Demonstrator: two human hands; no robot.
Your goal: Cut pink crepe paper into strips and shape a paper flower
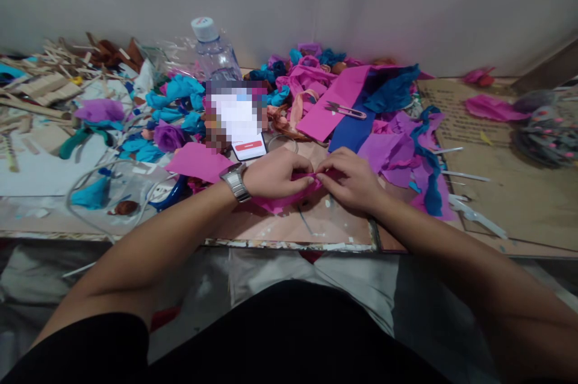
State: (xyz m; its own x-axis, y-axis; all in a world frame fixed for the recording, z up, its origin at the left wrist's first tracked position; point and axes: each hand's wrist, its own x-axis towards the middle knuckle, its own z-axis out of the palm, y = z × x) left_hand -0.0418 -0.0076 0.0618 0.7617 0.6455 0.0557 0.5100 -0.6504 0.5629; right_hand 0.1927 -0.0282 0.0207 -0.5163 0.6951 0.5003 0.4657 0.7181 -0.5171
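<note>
A piece of pink crepe paper (284, 200) is pinched between both hands, just above the table near its front edge. My left hand (280, 173), below a silver wristwatch (235, 183), is closed on the paper's edge with thumb and forefinger. Beside it, fingertips almost touching, my right hand (350, 179) pinches the same paper. Part of the paper is hidden under the left hand. Just beyond the hands are a lit phone (248, 146), a blue paper strip (354, 131) and thread snips (345, 110) lying on a pink sheet (332, 101).
A clear bottle (219, 56) with a white cap stands behind the phone. Blue paper pieces (180, 92) and wooden sticks (49, 86) crowd the left. Purple crepe paper (392, 146), white sticks (478, 215) and a cardboard sheet (492, 173) lie to the right. A wall rises behind.
</note>
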